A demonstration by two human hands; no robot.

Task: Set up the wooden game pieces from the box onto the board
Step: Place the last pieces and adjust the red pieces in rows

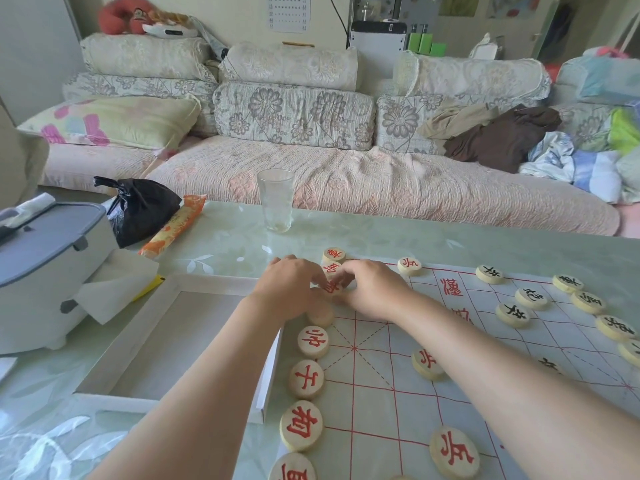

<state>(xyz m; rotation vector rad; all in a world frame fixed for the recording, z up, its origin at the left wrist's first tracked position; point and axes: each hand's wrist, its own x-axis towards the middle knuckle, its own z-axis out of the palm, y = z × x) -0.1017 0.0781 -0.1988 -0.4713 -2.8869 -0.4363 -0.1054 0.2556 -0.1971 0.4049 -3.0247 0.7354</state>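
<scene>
A white board (pixel 381 403) with red grid lines lies on the table, right of a shallow white box (pixel 173 341) whose inside shows no pieces. Round wooden pieces with red characters line the board's left edge (pixel 313 341); black-character pieces (pixel 531 298) stand along its far right side. My left hand (pixel 291 289) and my right hand (pixel 370 289) meet at the board's far left corner. Both pinch one red-character piece (pixel 330 287) between their fingertips. Two more red pieces (pixel 334 255) sit just beyond it.
An empty drinking glass (pixel 275 199) stands behind the board. A grey-lidded white appliance (pixel 45 265), a black plastic bag (pixel 142 209), an orange packet (pixel 175 225) and white paper (pixel 117 285) occupy the table's left. A sofa with cushions runs along the back.
</scene>
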